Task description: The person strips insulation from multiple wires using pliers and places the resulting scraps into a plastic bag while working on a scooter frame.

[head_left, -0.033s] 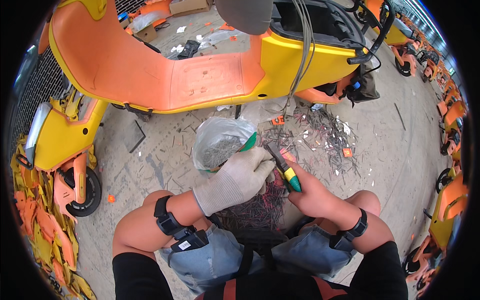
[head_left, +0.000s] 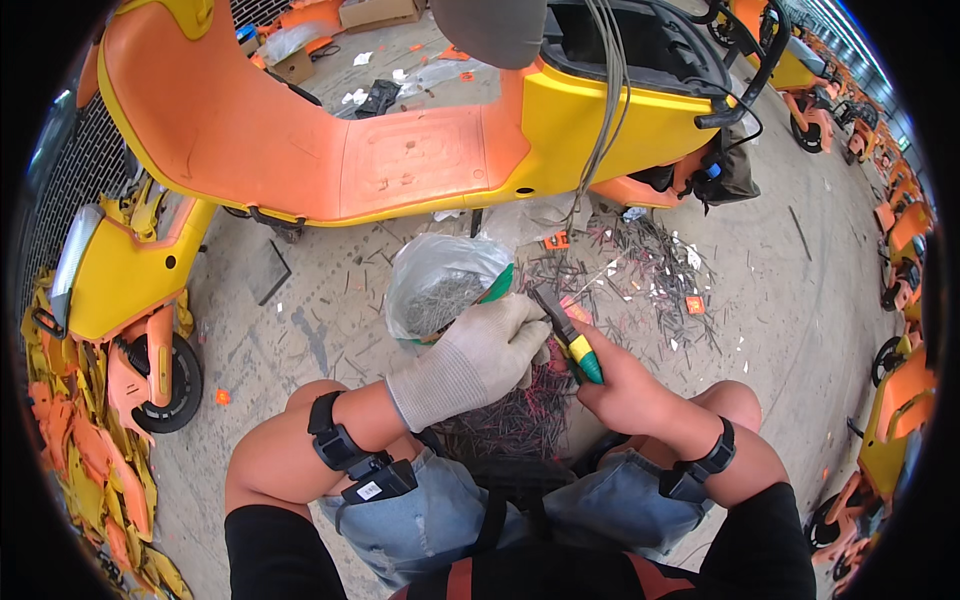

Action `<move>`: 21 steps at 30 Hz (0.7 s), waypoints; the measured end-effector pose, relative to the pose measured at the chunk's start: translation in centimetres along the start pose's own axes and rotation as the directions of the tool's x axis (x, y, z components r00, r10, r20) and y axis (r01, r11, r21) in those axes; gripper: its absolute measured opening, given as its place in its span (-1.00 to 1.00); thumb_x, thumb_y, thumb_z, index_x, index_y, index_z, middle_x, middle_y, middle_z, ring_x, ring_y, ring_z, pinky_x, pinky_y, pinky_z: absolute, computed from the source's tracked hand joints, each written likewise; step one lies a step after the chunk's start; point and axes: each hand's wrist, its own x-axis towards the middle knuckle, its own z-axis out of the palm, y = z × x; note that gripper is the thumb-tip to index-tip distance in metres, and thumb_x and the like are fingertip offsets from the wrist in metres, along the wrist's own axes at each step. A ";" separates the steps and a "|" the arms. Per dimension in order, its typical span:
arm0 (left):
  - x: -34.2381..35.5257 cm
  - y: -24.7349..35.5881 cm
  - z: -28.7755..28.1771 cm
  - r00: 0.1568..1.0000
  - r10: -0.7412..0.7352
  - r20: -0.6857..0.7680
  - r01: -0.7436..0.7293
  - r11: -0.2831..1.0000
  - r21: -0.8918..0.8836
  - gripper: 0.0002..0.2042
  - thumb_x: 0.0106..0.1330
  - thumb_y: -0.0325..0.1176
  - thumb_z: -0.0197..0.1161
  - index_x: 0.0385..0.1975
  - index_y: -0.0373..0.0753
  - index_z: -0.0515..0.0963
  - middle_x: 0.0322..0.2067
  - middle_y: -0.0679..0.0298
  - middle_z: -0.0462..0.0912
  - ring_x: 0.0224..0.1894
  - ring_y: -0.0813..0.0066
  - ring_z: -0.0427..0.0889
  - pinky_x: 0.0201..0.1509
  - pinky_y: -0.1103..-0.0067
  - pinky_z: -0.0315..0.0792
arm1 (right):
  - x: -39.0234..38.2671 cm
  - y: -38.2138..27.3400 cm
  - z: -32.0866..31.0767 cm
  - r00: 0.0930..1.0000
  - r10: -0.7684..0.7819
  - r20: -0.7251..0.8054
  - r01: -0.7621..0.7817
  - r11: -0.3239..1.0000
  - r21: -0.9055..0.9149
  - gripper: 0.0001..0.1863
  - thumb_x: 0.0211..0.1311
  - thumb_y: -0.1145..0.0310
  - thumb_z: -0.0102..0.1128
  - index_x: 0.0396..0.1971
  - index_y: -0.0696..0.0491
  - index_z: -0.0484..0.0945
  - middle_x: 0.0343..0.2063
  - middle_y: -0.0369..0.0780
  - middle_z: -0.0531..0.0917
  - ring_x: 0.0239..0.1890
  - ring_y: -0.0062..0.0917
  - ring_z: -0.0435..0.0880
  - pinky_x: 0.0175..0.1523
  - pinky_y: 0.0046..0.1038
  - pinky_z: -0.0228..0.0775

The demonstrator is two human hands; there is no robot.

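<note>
My left hand (head_left: 470,355), in a pale knitted glove, is closed in a pinch near the middle of the view. Whatever lies between its fingertips is hidden. Bare, my right hand (head_left: 635,385) grips a pair of pliers (head_left: 580,352) with green and yellow handles. Their dark jaws point up and left, close beside the gloved fingertips. Just beyond the left hand stands a clear plastic bag (head_left: 405,275) with a mass of thin grey pieces inside, and a green edge shows at its right. Below both hands, dark and reddish wire scraps (head_left: 510,420) are heaped between my legs.
An orange and yellow scooter body (head_left: 420,165) stands across the far side, grey cables (head_left: 605,110) hanging over it. More scraps (head_left: 650,265) litter the floor to the right. Yellow and orange panels (head_left: 95,450) pile up at left; more scooters (head_left: 890,400) line the right.
</note>
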 end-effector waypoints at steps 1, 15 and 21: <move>0.1 -0.1 0.0 1.000 0.005 0.002 -0.005 1.000 0.009 -0.78 0.53 -0.34 0.00 -0.10 -0.40 0.47 -0.40 0.22 0.65 -0.53 0.58 0.64 -0.50 0.62 0.51 | 0.0 -0.1 -0.1 1.000 0.001 0.007 -0.001 1.000 0.015 -0.11 0.04 0.76 0.00 0.47 0.04 0.11 -0.05 -0.20 0.56 0.04 -0.46 0.53 0.17 -0.50 0.33; -0.2 -0.4 0.1 1.000 0.027 -0.003 -0.027 0.999 -0.033 -0.80 0.52 -0.34 0.01 -0.16 -0.38 0.46 -0.44 0.26 0.63 -0.56 0.61 0.61 -0.51 0.64 0.47 | 0.3 0.8 0.1 0.995 -0.096 -0.025 0.096 0.995 0.007 -0.25 0.11 0.69 0.08 0.38 0.16 0.19 -0.14 -0.12 0.66 -0.10 -0.31 0.68 0.05 -0.36 0.52; 0.0 -0.6 0.2 1.000 -0.023 -0.004 0.022 0.995 -0.101 -0.79 0.53 -0.32 0.02 -0.14 -0.37 0.45 -0.43 0.28 0.61 -0.56 0.63 0.58 -0.51 0.65 0.46 | 0.1 -1.4 0.0 0.990 -0.093 -0.105 0.074 0.983 -0.165 -0.43 0.22 0.45 0.28 0.22 0.20 0.34 -0.33 0.00 0.69 -0.22 -0.08 0.73 -0.10 -0.23 0.56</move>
